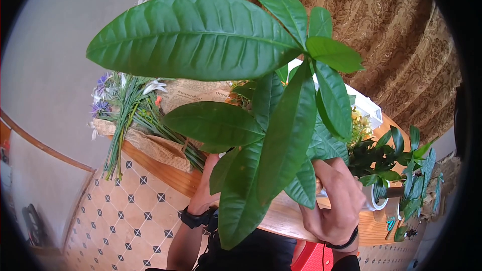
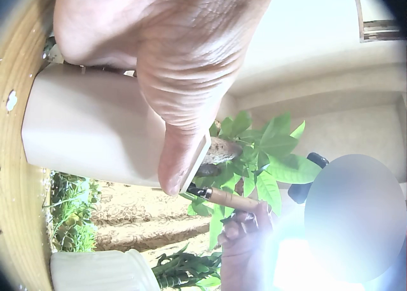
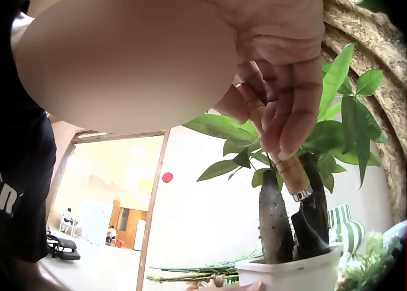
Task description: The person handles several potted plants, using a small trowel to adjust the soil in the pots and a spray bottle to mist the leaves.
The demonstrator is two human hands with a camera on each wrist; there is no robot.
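The left hand (image 2: 184, 68) grips a white, flat-sided pot (image 2: 95, 126), its thumb pressed over the rim. The pot stands upright on the wooden worktop (image 1: 369, 231), near the edge closest to the person; from the head view, leaves hide it. A leafy plant (image 1: 201, 35) with thick, bare stems (image 3: 275, 221) rises from it, its broad green leaves spreading above both hands.

The right hand (image 1: 339, 198) is closed round the wooden handle (image 3: 292, 175) of a small tool, fingers curled about it just above the pot. The handle tilts downward, and a dark blade (image 3: 310, 232) runs from its metal collar to the pot's mouth, beside the stems. Leaves and rim hide whatever the blade's tip touches.

Toward the worktop's left end, a bunch of purple and white flowers (image 1: 123, 110) lies with its long green stems on printed brown paper (image 1: 193, 90), some stem ends reaching past the near edge. A white box (image 1: 367, 104) is by the far edge, with yellow flowers (image 1: 360, 125) just in front of it. Toward the right end are potted plants with dark green leaves (image 1: 374, 158) and, close to the near right corner, teal-handled scissors (image 1: 390, 225). A patterned curtain (image 1: 401, 55) hangs beyond the far edge.
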